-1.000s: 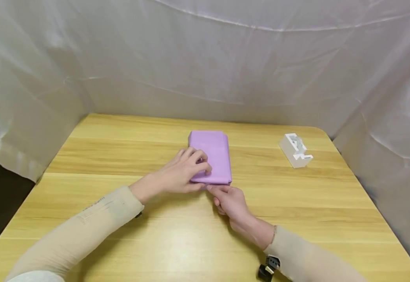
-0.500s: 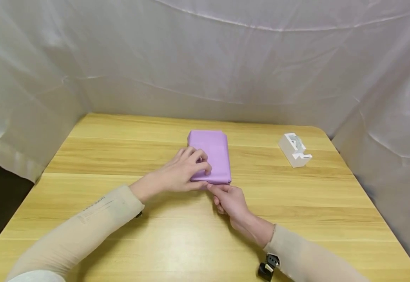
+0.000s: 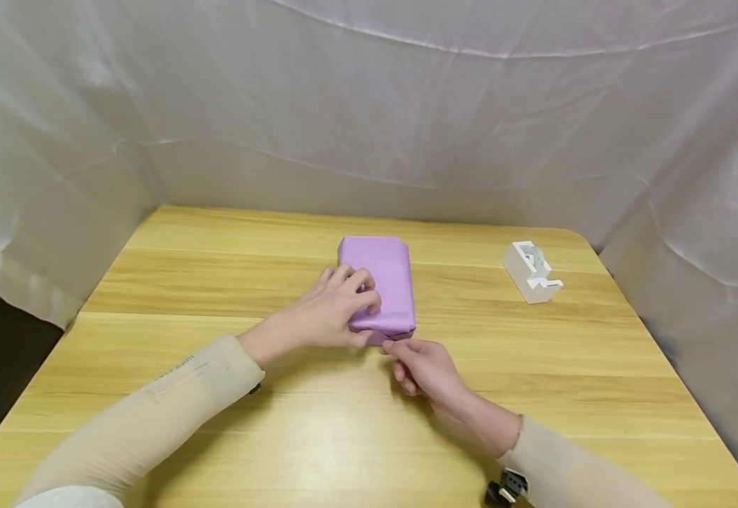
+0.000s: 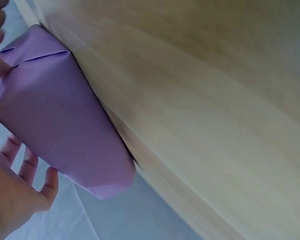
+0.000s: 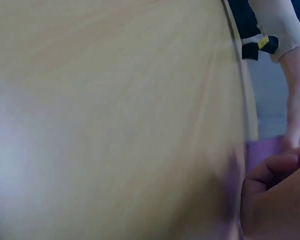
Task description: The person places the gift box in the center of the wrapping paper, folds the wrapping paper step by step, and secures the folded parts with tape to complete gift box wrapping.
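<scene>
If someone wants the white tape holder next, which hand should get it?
Probably the right hand. It's nearer the white tape holder, which sits off to that side. The left hand lies on the purple package, so it could steady it. The right would have to leave the package's near end.

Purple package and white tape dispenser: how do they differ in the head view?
The package is purple; the tape dispenser is white.
The package looks larger than the tape dispenser.
The left hand rests on the package; no hand touches the tape dispenser.
Both rest on the wooden table.
</scene>
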### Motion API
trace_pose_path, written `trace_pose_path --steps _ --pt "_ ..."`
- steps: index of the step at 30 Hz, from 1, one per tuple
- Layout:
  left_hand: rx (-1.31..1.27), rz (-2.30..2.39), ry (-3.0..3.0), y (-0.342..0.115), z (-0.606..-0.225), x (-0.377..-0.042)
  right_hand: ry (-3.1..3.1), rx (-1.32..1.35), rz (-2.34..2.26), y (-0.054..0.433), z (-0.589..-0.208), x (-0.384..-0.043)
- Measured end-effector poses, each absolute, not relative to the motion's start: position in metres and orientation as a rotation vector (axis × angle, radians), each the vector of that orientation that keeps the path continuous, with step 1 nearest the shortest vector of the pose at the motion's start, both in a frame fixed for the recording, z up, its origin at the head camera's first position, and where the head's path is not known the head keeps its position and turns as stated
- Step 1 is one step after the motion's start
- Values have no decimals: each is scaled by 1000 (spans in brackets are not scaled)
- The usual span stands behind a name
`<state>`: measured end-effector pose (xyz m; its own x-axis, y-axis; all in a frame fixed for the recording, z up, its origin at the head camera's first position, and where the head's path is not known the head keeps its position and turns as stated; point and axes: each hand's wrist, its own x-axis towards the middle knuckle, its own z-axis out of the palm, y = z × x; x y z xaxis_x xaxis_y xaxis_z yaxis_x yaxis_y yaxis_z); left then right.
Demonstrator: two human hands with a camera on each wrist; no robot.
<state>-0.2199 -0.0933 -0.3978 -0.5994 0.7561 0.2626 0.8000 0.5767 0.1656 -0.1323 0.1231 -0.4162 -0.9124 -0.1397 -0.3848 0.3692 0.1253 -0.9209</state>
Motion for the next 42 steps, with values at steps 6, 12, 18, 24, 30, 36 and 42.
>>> trace_pose_path --steps 6,12,18,24,30,36,42 --pt "-1285 -396 -2650 -90 -398 -217 2436 -140 -1687 159 -393 -144" --pt "-1268 -418 -2635 -90 -399 -217 2909 -714 -1377 181 -392 -181" --pt "-1262 -429 -2652 -89 -399 -217 2796 -744 -1257 181 -400 -217" --pt "-1222 -487 -2715 -90 -397 -213 2529 -670 -1257 173 -406 -233" --pt "-1221 -537 -2769 -98 -391 -208 2465 -572 -1261 168 -405 -233" --pt "-955 -900 -2833 -113 -369 -213 2428 -466 -1306 165 -405 -229" --pt "-405 -1146 -3022 -128 -367 -225 2411 -335 -1368 164 -406 -229"
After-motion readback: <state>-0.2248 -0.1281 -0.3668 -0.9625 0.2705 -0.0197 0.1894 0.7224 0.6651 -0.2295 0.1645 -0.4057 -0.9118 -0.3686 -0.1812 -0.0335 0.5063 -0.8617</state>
